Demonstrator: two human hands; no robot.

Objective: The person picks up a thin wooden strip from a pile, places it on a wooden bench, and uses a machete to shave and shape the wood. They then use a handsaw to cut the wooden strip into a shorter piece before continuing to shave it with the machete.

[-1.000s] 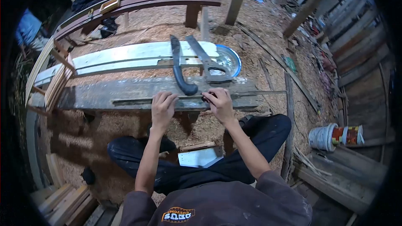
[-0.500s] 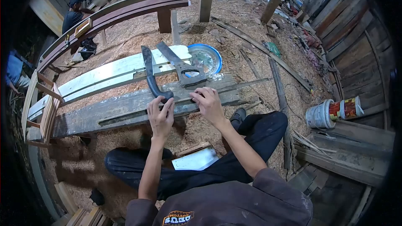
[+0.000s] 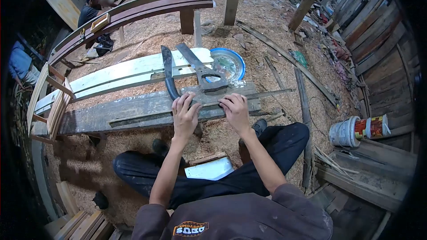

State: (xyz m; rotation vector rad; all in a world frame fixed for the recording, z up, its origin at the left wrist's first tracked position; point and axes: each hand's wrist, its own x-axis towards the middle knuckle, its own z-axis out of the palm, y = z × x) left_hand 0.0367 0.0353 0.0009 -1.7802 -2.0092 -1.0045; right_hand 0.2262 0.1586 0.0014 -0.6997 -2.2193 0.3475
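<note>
A thin wooden strip lies lengthwise along a worn grey plank in front of me. Pinching the strip near its middle is my left hand, its fingertips by the end of a machete's dark curved handle. A short way to the right, the fingers of my right hand are closed on the same strip. The machete and a handsaw rest side by side beyond my hands, blades pointing away. My fingers hide parts of the strip and the handle's tip.
Beyond the plank are a pale board and a blue-rimmed basin. A white board piece lies between my legs. Buckets stand at right, a slatted wooden frame at left. One person sits behind a long brown beam; another is at far left.
The view has shifted, so the scene sits farther right. My left hand has moved slightly up against the strip. Both hands stay on it, and the machete and handsaw keep their places.
</note>
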